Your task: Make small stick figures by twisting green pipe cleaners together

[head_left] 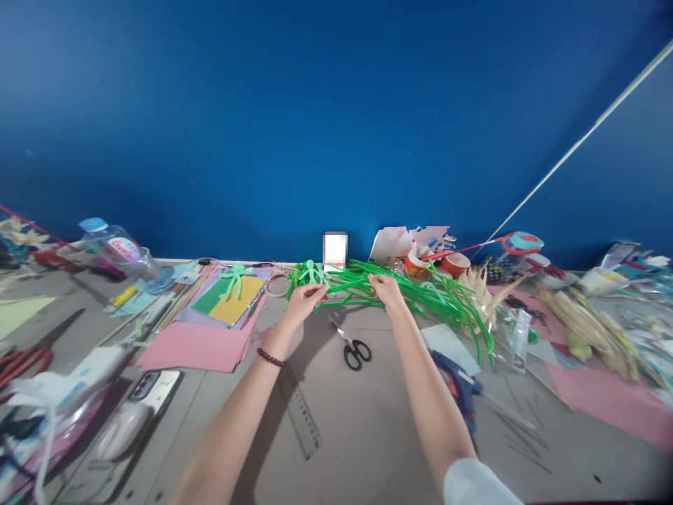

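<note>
My left hand (308, 300), with a beaded bracelet at the wrist, pinches one end of a green pipe cleaner (347, 285). My right hand (387, 289) has its fingers closed on the same strand further right, so it runs between the two hands. Behind and to the right lies a heap of green pipe cleaners (446, 301). Just beyond my left hand are light green bent figures (310, 271). Black-handled scissors (355, 351) lie on the table between my forearms. A clear ruler (301, 410) rests beside my left forearm.
A blue glue gun (457, 386) lies by my right forearm. At left are pink paper sheets (194, 347), a phone (152, 393) and a plastic bottle (118, 245). Dried husks (589, 330) lie at right. A small white screen (335, 250) stands against the blue wall (336, 126).
</note>
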Motion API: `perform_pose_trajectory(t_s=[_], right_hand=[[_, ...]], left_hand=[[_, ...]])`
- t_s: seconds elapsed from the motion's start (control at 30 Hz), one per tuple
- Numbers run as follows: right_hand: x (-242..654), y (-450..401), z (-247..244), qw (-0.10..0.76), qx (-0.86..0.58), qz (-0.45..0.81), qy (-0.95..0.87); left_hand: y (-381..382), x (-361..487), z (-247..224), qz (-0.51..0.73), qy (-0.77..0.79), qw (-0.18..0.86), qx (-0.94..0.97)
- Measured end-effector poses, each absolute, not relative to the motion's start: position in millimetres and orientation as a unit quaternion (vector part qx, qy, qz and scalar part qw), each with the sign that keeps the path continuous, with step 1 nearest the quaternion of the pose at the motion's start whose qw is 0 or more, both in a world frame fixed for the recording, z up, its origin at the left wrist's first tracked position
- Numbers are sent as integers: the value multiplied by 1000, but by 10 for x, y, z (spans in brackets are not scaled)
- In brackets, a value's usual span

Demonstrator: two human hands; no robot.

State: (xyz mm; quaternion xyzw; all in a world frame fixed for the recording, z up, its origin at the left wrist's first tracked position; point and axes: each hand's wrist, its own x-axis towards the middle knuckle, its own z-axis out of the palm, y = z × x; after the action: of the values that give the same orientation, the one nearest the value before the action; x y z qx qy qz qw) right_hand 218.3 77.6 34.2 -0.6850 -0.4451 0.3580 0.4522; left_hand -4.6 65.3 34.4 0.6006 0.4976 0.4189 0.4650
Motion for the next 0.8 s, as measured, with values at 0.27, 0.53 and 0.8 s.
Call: perform_pose_trajectory(t_s=[0.27, 0.53, 0.8], right_hand=[[2140, 782, 315, 463, -676, 357, -449], [2165, 790, 301, 445, -677, 347, -473], [2167, 737, 373, 434, -641, 225, -591]], left_hand=[[678, -44, 295, 376, 490, 483, 621], [690, -35, 320, 453, 506, 491, 545], [703, -49, 327, 462, 518, 438, 571]])
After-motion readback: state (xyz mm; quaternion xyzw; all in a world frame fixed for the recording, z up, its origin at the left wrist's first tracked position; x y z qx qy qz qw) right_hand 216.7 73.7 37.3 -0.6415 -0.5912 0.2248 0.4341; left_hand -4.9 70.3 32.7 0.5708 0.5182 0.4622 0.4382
